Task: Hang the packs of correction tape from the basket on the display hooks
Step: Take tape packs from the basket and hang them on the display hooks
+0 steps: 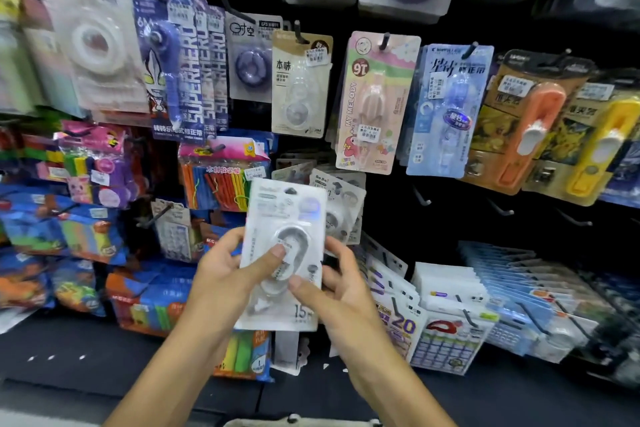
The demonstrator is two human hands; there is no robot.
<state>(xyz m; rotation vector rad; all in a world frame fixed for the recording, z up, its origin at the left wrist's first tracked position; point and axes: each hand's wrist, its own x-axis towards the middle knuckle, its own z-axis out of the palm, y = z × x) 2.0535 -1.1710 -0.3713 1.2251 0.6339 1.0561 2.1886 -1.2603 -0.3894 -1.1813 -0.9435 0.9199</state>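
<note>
Head view
Pack: a white pack of correction tape (pixel 282 253) is held upright in front of the display wall, below the hanging rows.
Left hand: left hand (pixel 225 270) grips the pack's left edge, thumb curled onto its front.
Right hand: right hand (pixel 341 284) grips the right edge, thumb pressed on the front.
Hooks: bare hooks (pixel 422 198) stick out to the right of the pack.
Behind: similar white packs (pixel 343 204) hang just behind it.

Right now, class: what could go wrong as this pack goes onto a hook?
1. Both the left hand and right hand hold the white pack low, so its hang hole may wobble and miss.
2. Matching packs crowd behind it; pushing in might knock them.
</note>
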